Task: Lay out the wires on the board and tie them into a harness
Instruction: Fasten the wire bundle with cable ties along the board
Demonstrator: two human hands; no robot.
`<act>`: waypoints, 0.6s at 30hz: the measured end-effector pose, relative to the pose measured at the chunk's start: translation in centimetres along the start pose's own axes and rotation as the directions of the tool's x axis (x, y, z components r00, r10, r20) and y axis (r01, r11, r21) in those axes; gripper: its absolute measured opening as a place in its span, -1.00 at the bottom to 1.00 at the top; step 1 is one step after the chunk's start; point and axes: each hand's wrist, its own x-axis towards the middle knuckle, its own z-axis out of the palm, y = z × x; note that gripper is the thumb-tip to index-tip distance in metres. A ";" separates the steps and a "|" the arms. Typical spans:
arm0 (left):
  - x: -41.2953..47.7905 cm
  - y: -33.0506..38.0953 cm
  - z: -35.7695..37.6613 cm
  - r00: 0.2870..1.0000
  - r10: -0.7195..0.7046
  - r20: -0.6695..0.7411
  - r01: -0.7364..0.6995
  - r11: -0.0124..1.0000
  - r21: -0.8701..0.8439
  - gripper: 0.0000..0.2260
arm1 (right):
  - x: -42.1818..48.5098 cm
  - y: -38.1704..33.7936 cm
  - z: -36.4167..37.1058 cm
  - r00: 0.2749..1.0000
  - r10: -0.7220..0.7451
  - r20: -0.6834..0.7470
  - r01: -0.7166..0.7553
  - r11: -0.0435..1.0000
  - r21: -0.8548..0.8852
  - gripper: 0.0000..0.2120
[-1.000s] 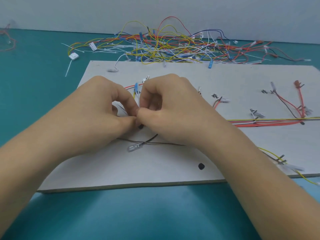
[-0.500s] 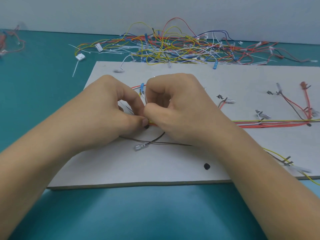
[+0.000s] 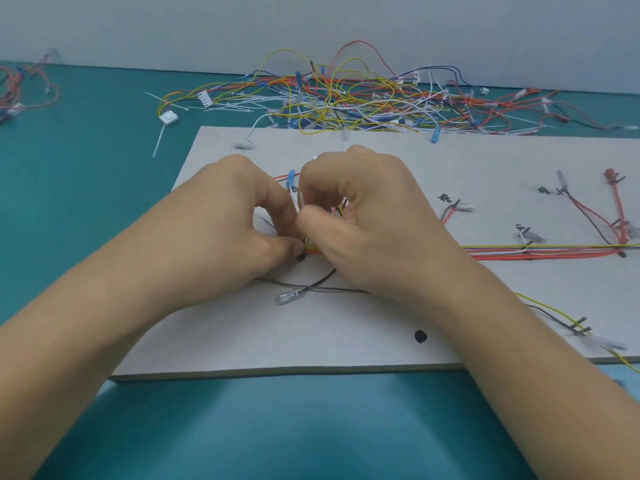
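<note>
A pale board (image 3: 346,341) lies on the teal table. A bundle of red, yellow and white wires (image 3: 540,251) runs across it from the right edge to my hands. My left hand (image 3: 228,230) and my right hand (image 3: 360,220) meet at the bundle's left end. Both have curled fingers and pinch a thin white cable tie (image 3: 300,202) around the wires beside a black peg (image 3: 300,257). A dark wire with a clear terminal (image 3: 291,296) lies loose just below my hands. The tie's loop is hidden by my fingers.
A big tangle of loose coloured wires and white ties (image 3: 363,102) lies behind the board. A white connector (image 3: 168,117) sits at the back left. Branch wires with pegs (image 3: 616,209) occupy the board's right part. Another black peg (image 3: 420,336) stands near the front edge.
My hands have stayed pinched together at the bundle's end; the fingers shifted slightly and a short white tie end now shows between them. The view has drifted a little.
</note>
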 end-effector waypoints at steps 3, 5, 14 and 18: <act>-0.1 0.2 0.1 1.000 -0.003 -0.023 0.004 0.999 0.044 -0.89 | 0.1 -0.1 -0.2 1.000 0.012 -0.005 -0.012 1.000 0.012 -0.88; -0.2 0.2 0.1 0.999 0.006 -0.032 -0.005 0.998 0.059 -0.88 | 0.1 -0.3 -0.4 0.999 0.040 0.006 -0.041 0.998 0.056 -0.87; 0.1 -0.9 0.0 0.997 0.062 -0.054 -0.059 0.996 0.062 -0.86 | 0.6 1.3 -4.1 0.943 0.312 0.115 -0.312 0.950 -0.013 -0.88; 0.3 -0.8 0.6 0.992 0.116 -0.046 -0.115 0.993 0.017 -0.89 | 0.3 1.3 -4.2 0.878 0.382 0.288 -0.350 0.923 -0.157 -0.88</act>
